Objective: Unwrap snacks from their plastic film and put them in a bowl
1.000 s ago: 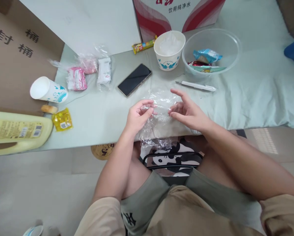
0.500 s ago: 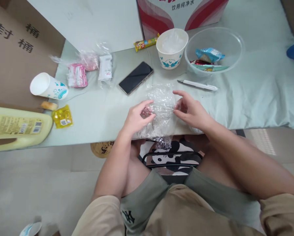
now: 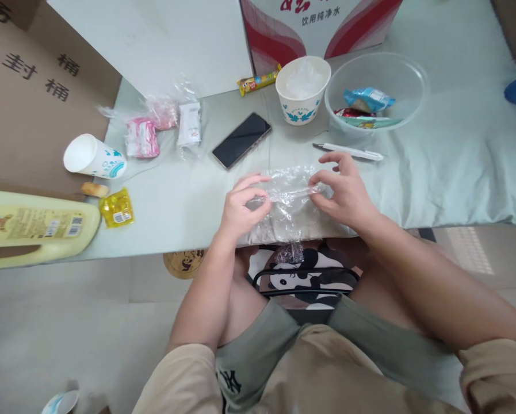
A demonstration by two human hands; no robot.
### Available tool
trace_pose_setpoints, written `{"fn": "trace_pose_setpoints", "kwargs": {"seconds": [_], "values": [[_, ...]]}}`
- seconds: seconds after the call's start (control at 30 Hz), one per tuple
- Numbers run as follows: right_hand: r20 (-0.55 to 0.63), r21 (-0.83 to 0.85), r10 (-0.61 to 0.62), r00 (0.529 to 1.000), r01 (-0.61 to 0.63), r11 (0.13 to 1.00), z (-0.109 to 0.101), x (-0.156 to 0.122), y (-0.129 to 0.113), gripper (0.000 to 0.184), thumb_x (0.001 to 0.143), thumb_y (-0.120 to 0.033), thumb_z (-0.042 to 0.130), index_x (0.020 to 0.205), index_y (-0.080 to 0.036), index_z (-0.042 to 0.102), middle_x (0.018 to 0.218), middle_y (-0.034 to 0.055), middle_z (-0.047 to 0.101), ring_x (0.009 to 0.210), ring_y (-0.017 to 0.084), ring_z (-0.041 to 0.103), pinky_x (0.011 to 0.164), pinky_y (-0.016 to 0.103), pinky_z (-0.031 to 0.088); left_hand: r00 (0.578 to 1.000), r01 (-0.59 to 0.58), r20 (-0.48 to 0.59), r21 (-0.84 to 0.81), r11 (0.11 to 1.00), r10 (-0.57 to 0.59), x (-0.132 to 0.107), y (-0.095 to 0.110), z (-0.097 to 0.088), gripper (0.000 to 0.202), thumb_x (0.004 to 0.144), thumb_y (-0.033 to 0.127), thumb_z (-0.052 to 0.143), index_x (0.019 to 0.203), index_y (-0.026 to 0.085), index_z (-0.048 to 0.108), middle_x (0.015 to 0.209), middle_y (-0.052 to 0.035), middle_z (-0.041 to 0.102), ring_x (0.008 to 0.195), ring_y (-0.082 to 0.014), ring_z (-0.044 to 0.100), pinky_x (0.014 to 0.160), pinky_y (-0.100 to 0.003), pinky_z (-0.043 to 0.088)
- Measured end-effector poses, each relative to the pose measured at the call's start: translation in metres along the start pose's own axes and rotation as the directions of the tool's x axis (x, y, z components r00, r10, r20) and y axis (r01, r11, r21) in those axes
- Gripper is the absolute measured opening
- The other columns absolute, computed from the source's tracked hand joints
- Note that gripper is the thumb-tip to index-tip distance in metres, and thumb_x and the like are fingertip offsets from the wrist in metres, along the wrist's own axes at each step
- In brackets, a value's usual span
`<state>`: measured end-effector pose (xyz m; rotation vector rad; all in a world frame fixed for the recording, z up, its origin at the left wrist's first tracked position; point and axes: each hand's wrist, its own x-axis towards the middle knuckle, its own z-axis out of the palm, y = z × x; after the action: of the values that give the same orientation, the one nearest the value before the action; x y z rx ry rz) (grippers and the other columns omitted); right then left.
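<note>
Between my two hands a clear plastic bag point(image 3: 289, 201) is stretched sideways, its lower end hanging over the table's front edge. My left hand point(image 3: 245, 206) pinches its left side between thumb and fingers. The right side is pinched by my right hand point(image 3: 341, 190), whose other fingers are raised. Beyond the bag lie a dark smartphone point(image 3: 242, 140) and a white pen-like cutter point(image 3: 348, 151); the cutter is just past my right fingers. A paper cup point(image 3: 301, 106) holding crumpled translucent plastic stands farther back.
A clear plastic bowl point(image 3: 419, 86) with snack packets is at the back right. Wrapped packets point(image 3: 142, 139), a tipped paper cup point(image 3: 94, 156), a yellow packet point(image 3: 117, 208) and a yellow jug point(image 3: 37, 227) are on the left. Boxes point(image 3: 154, 46) stand behind.
The bag has been drawn tauter and flatter between my hands. My right hand has shifted slightly right with its fingers curled more. The view has moved a little.
</note>
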<state>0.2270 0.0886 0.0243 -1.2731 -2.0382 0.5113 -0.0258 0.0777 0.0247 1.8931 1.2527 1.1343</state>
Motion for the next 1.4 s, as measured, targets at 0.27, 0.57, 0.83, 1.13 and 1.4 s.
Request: {"fn": "trace_pose_setpoints", "kwargs": {"seconds": [0.27,0.57,0.83,1.13,1.4], "values": [[0.374,0.747,0.22,0.901,-0.433,0.505,0.002,0.005,-0.014,0.033,0.087,-0.049,0.068,0.105,-0.025,0.053,0.08,-0.0012,0.068,0.076,0.018,0.069,0.08,0.038,0.058,0.91,0.378,0.01,-0.43,0.82,-0.414,0.005,-0.001,0.011,0.047,0.075,0.063,0.079,0.077,0.021,0.058,0.067,-0.0007,0.07,0.048,-0.0103,0.058,0.042,-0.021,0.039],[0.422,0.7,0.294,0.857,-0.515,0.496,0.002,0.008,-0.009,0.026,0.077,-0.036,0.078,0.084,-0.021,0.058,0.076,-0.0003,0.064,0.07,0.015,0.065,0.072,0.032,0.057,0.847,0.447,0.133,-0.702,0.555,-0.514,0.014,0.004,0.009,0.058,0.061,0.06,0.09,0.096,0.023,0.063,0.077,0.0004,0.068,0.065,-0.0129,0.066,0.053,-0.022,0.047],[0.45,0.66,0.303,0.84,-0.541,0.521,0.007,0.004,-0.009,0.052,0.086,-0.049,0.069,0.129,-0.024,0.053,0.109,0.0079,0.07,0.09,0.022,0.07,0.079,0.039,0.061,0.769,0.61,0.371,-0.669,0.424,-0.521,0.008,0.006,0.018,0.056,0.066,0.043,0.09,0.112,0.022,0.065,0.109,-0.0065,0.075,0.1,-0.0252,0.073,0.08,-0.034,0.059],[-0.014,0.073,0.355,0.935,-0.353,0.933,-0.004,-0.001,0.0,0.059,0.092,-0.048,0.059,0.144,-0.022,0.047,0.1,0.0087,0.071,0.084,0.024,0.066,0.074,0.039,0.053,0.716,0.606,0.287,-0.708,0.363,-0.636,0.018,0.011,0.013,0.041,0.078,0.037,0.075,0.112,0.023,0.058,0.118,-0.0063,0.072,0.102,-0.0257,0.072,0.083,-0.037,0.061],[0.349,-0.049,0.358,0.866,-0.364,0.93,-0.004,0.001,-0.018,0.053,0.085,-0.029,0.064,0.137,-0.025,0.058,0.091,0.0015,0.076,0.07,0.019,0.067,0.069,0.034,0.049,0.689,0.646,0.344,-0.69,0.326,-0.638,0.018,0.018,0.015,0.058,0.081,0.037,0.07,0.134,0.027,0.052,0.124,-0.0086,0.07,0.11,-0.0294,0.07,0.094,-0.046,0.059]]}}
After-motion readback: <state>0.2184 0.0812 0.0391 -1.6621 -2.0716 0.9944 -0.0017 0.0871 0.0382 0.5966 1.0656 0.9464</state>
